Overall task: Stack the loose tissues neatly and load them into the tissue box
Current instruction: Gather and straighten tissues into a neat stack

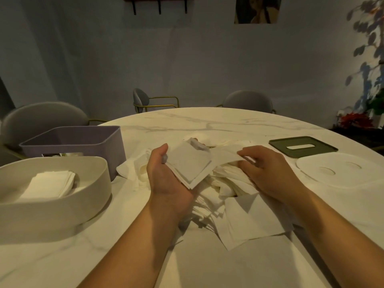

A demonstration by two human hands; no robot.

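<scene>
My one view, a wide-angle head camera, looking forward and down across the bench [218, 123], near edge close beneath me, far wall [187, 59] beyond.

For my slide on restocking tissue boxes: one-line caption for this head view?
Left hand holds a squared tissue stack while the right hand pinches a sheet off the loose pile.

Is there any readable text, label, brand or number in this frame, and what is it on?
None legible.
The white box, purple box, green lid, white lid and tissues show no print.
The wall poster shows a picture, no readable words.
</scene>
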